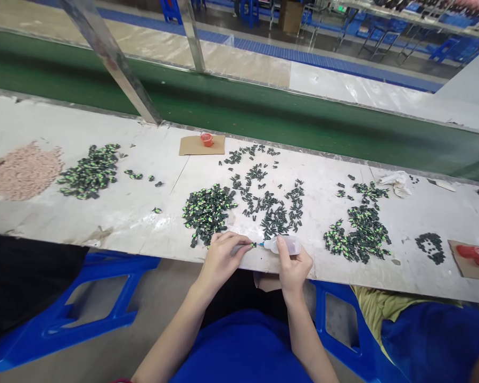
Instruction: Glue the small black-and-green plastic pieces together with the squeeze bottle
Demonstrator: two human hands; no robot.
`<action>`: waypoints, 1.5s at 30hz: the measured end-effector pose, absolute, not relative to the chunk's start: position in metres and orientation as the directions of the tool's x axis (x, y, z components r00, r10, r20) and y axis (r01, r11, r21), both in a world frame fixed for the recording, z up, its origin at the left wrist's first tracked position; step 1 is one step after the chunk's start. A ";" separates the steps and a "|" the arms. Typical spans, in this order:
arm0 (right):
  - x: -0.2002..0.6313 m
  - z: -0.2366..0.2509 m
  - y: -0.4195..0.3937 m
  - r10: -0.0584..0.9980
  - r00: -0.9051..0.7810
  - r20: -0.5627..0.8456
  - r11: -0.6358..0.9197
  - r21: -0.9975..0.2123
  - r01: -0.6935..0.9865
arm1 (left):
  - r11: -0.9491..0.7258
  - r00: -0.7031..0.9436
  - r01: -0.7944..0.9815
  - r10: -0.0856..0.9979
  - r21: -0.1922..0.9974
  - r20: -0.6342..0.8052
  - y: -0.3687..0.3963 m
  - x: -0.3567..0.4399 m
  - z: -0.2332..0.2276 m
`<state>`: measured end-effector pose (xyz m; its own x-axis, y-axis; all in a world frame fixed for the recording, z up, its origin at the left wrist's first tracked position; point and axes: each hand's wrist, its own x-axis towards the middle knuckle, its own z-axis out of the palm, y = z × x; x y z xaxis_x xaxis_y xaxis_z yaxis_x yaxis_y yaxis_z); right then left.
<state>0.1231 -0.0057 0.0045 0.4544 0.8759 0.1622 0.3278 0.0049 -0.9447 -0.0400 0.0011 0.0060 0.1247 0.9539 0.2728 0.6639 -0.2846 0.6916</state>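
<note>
Near the table's front edge, my left hand (226,254) pinches a small dark green and yellow-green piece (254,244) between its fingertips. A translucent squeeze bottle (282,245) lies sideways in my right hand (294,266), its thin blue tip pointing left at that piece. Whether tip and piece touch is too small to tell. Just beyond my left hand sits a heap of dark pieces with yellow-green parts (208,211). Plain dark pieces (274,219) are scattered beyond the bottle. What the small piece is exactly I cannot make out.
Farther left lie another dark-and-green heap (90,173) and a pile of pinkish bits (26,171). A red cap (206,140) rests on cardboard (187,146) at the back. More pieces (359,231) lie to the right, near a person's blue clothing (437,340). A metal post (115,64) rises behind.
</note>
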 end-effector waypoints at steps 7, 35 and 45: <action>0.124 0.006 -0.007 0.888 0.440 0.134 0.000 -0.957 0.290 | -0.257 0.114 0.688 0.962 0.678 0.249 0.001 -0.039 0.007; 0.191 0.010 0.025 0.688 0.687 0.234 0.160 -0.972 0.171 | -0.342 0.192 0.692 0.936 0.636 0.295 0.000 -0.035 -0.001; 0.194 0.008 0.027 0.807 0.560 0.189 0.072 -0.972 0.225 | -0.354 0.174 0.650 0.931 0.673 0.322 0.000 -0.032 -0.001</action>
<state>0.1943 0.0272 0.0077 0.5598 0.8067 0.1893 0.2246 0.0722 -0.9718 -0.0317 0.0000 -0.0006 0.1737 0.9307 0.3218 0.6497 -0.3539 0.6728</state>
